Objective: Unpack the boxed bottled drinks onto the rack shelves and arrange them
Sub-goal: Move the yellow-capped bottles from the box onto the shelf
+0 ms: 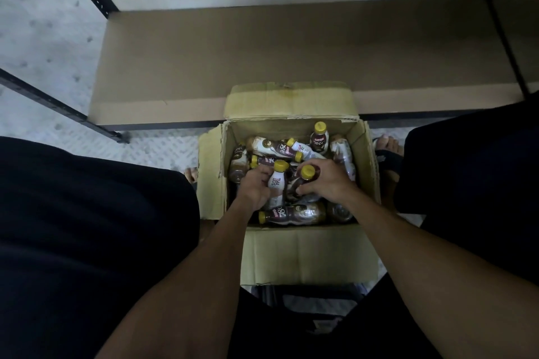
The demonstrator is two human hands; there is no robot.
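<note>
Unpacking is only at its start.
Inside the box (306, 251), the left hand (253, 186) grips a pale bottle (276, 183), the right hand (329, 181) a dark bottle (306, 172); the shelf (262, 52) behind the box holds none yet.

The left hand (253, 187) holds a white bottle (276, 183) and the right hand (331, 181) holds a brown bottle (304, 175), both inside the open cardboard box (368, 160).
</note>
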